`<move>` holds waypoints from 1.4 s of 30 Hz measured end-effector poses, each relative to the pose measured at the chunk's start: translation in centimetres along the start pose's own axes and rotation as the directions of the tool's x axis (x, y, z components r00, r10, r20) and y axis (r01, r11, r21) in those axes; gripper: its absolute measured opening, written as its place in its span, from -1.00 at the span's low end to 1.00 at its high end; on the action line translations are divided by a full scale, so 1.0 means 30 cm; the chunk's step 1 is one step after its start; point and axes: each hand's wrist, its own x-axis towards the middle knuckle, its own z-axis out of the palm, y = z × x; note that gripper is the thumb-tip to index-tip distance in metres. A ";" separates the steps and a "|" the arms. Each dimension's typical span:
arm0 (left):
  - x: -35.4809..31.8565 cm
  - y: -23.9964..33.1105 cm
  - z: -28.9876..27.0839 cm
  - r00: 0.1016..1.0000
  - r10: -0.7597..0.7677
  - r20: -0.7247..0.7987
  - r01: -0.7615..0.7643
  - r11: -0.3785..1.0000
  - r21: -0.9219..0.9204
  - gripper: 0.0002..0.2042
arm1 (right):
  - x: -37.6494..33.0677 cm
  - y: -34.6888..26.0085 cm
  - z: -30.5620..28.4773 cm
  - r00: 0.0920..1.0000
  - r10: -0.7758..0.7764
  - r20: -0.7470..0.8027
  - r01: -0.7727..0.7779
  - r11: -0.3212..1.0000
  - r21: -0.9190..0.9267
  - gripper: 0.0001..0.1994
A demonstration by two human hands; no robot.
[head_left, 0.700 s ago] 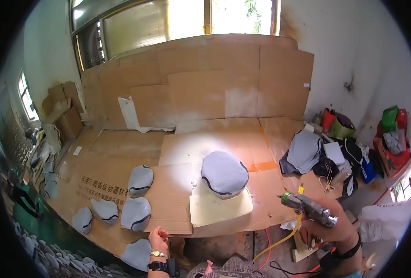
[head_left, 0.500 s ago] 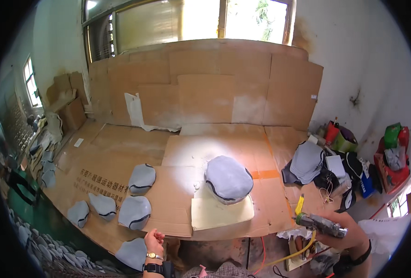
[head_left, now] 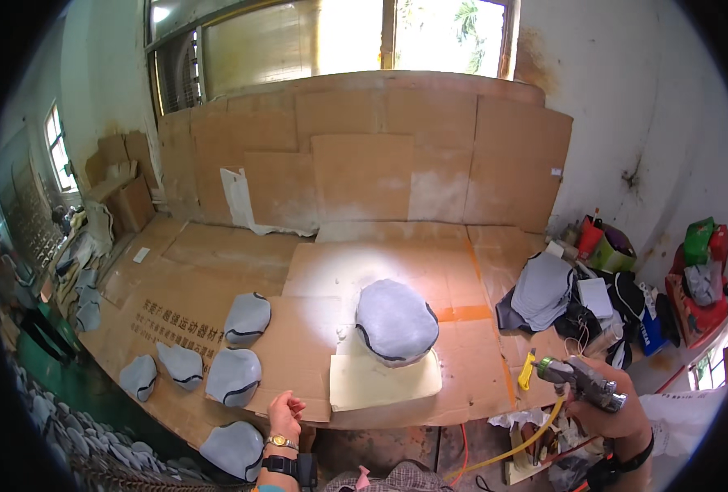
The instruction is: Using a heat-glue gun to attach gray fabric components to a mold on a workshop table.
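A metal spray gun (head_left: 585, 382) with a green ring at its nozzle is gripped in my right hand (head_left: 618, 402), and a yellow hose hangs from it. My left hand (head_left: 285, 412), wearing a wristwatch, hovers at the table's front edge with its fingers apart and nothing in them. Before me, a large grey rounded cap-like piece (head_left: 397, 318) with dark trim sits partly over a cream sheet (head_left: 384, 384). Smaller grey cap-like pieces lie left of my hand, among them one (head_left: 234, 379) just beyond it and another (head_left: 233, 449) at the near edge. A yellow cutter (head_left: 527, 369) lies near the nozzle.
Cardboard (head_left: 307, 246) covers the table, and upright cardboard panels (head_left: 364, 176) stand behind it. At the right are stacked grey pieces (head_left: 543, 289), a white box (head_left: 595, 297) and a green bin (head_left: 614, 250). A red hose (head_left: 464, 451) hangs below the front edge.
My left hand has moved slightly right and up, its fingers loosening. The spray gun has shifted a little right, its nozzle now clear of the yellow cutter. The view has moved slightly.
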 end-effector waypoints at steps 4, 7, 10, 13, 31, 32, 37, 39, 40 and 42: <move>-0.033 0.012 0.114 0.999 0.031 0.037 -0.033 0.998 0.058 -0.93 | -0.037 0.018 -0.029 0.989 0.008 0.149 -0.022 0.995 0.094 -0.56; -0.049 0.011 0.212 0.997 0.030 0.067 -0.038 0.990 0.132 -0.91 | -0.044 0.040 -0.032 0.978 -0.043 0.206 0.040 0.999 0.022 -0.55; -0.076 0.000 0.313 0.988 0.053 0.144 -0.077 0.984 0.161 -0.89 | -0.047 0.051 -0.072 0.984 -0.075 0.164 0.082 0.996 -0.036 -0.57; -0.095 -0.016 0.404 0.973 0.064 0.220 -0.112 0.970 0.213 -0.88 | -0.062 0.059 -0.100 0.999 -0.041 0.033 0.040 0.999 0.034 -0.59; -0.130 -0.130 0.678 0.977 0.116 0.177 -0.151 0.968 0.201 -0.88 | -0.077 0.271 -0.162 1.000 -0.012 0.001 0.012 0.987 0.162 -0.54; -0.157 -0.112 0.688 0.978 0.107 0.179 -0.140 0.973 0.182 -0.89 | -0.079 0.280 -0.148 0.993 0.088 -0.084 -0.057 0.947 0.317 -0.53; -0.336 0.031 0.681 0.979 0.126 0.163 -0.141 0.987 0.082 -0.90 | -0.066 0.308 -0.129 0.984 0.154 0.089 -0.165 0.979 0.122 -0.74; -0.361 0.138 0.645 0.982 0.133 0.135 -0.130 0.991 -0.030 -0.88 | -0.052 0.326 -0.113 0.961 0.222 0.164 -0.244 0.961 0.128 -0.77; -0.370 0.185 0.615 0.981 0.145 0.127 -0.128 0.983 -0.129 -0.85 | -0.043 0.335 -0.102 0.926 0.303 0.226 -0.337 0.933 0.128 -0.80; -0.380 0.267 0.545 0.979 0.174 0.102 -0.145 0.959 -0.245 -0.85 | -0.027 0.353 -0.068 0.926 0.290 0.242 -0.325 0.938 0.119 -0.81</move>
